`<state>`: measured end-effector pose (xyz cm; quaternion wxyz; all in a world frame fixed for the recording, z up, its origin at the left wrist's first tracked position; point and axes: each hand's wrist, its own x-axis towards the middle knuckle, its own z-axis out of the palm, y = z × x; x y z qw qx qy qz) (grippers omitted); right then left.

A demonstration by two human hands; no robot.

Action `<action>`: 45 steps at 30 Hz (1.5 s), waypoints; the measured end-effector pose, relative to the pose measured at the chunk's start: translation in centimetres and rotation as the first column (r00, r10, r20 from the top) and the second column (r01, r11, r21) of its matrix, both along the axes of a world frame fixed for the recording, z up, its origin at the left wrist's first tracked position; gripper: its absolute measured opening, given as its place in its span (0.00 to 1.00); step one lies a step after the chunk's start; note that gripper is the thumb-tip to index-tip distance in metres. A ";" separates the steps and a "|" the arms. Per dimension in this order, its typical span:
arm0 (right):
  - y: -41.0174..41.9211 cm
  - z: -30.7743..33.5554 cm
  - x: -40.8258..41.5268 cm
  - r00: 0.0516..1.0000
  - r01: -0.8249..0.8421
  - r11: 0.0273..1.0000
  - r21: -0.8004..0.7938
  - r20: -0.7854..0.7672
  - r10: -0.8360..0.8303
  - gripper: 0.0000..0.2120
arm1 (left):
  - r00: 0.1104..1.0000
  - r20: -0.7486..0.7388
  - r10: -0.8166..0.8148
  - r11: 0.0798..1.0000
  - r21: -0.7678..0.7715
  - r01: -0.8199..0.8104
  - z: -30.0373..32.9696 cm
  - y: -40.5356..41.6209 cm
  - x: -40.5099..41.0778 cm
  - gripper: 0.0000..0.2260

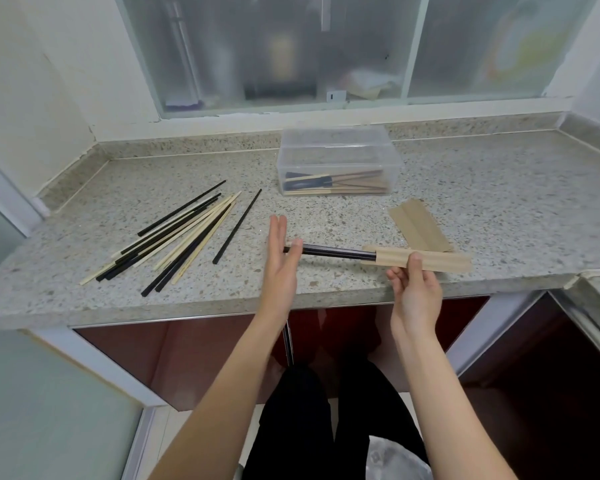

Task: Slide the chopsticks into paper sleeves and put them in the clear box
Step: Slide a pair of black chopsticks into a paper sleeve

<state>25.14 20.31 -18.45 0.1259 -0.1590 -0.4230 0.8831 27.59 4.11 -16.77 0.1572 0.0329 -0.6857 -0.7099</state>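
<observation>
Matt paper sleeve (426, 260), speckled stone counter (499, 188)

Loose chopsticks (174, 233) lie at the left of the counter (499, 188); a box (338, 161) holding sleeved pairs sits at the far centre, spare sleeves (420, 225) near its right, a half-sleeved pair (378, 256) along the near edge.

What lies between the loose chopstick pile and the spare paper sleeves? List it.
Head view: the left hand, open, pushing black chopsticks into a sleeve held by the right hand.

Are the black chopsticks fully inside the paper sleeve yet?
No: much of the black chopsticks still sticks out of the paper sleeve, between the left hand and right hand.
</observation>
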 end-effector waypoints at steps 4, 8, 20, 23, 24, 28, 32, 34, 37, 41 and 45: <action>-0.6 0.0 0.2 0.999 -0.021 1.000 0.003 0.026 0.021 0.07 | 0.996 -0.071 -0.056 0.998 -0.033 0.054 -0.3 1.2 -0.9 0.30; -0.4 0.5 -0.4 0.998 -0.055 0.998 0.013 0.016 0.055 0.07 | 0.994 -0.048 -0.101 0.980 -0.176 0.091 -1.1 0.6 -2.0 0.31; -1.4 7.9 -16.2 0.950 -0.290 0.924 0.249 -0.040 0.309 0.09 | 0.997 -0.025 0.075 0.922 -0.379 -0.079 5.7 -6.5 -14.4 0.06; -2.2 8.8 -21.0 0.953 -0.295 0.921 0.254 0.004 0.304 0.13 | 0.995 0.040 0.090 0.921 -0.384 -0.068 6.3 -7.7 -19.0 0.09; -2.2 8.8 -22.2 0.949 -0.309 0.913 0.268 0.028 0.314 0.15 | 0.993 0.053 0.108 0.913 -0.401 -0.078 6.2 -8.0 -20.2 0.09; -2.5 8.1 -24.6 0.929 -0.370 0.881 0.294 0.115 0.352 0.24 | 0.989 0.011 0.147 0.795 -0.597 -0.112 5.0 -9.0 -23.8 0.06; -2.4 6.2 -25.4 0.920 -0.391 0.843 0.369 0.187 0.344 0.25 | 0.993 -0.059 0.104 0.640 -0.760 -0.112 3.9 -9.1 -25.5 0.08; -2.5 6.2 -25.0 0.937 -0.349 0.822 0.449 0.179 0.300 0.20 | 0.992 -0.085 0.089 0.606 -0.787 -0.121 3.7 -9.3 -25.2 0.08; -3.2 6.3 -23.4 0.956 -0.289 0.791 0.539 0.115 0.271 0.11 | 0.987 -0.112 0.114 0.598 -0.786 -0.158 3.2 -10.5 -23.3 0.09; -4.1 4.7 -21.1 0.927 -0.216 0.441 0.871 0.040 0.374 0.08 | 0.965 -0.178 0.193 0.494 -0.832 -0.253 1.5 -15.1 -18.3 0.12; -4.5 2.9 -18.4 0.843 -0.046 -0.150 0.988 0.119 0.525 0.13 | 0.879 0.065 0.473 0.307 -0.947 -0.095 -0.9 -22.0 -12.8 0.27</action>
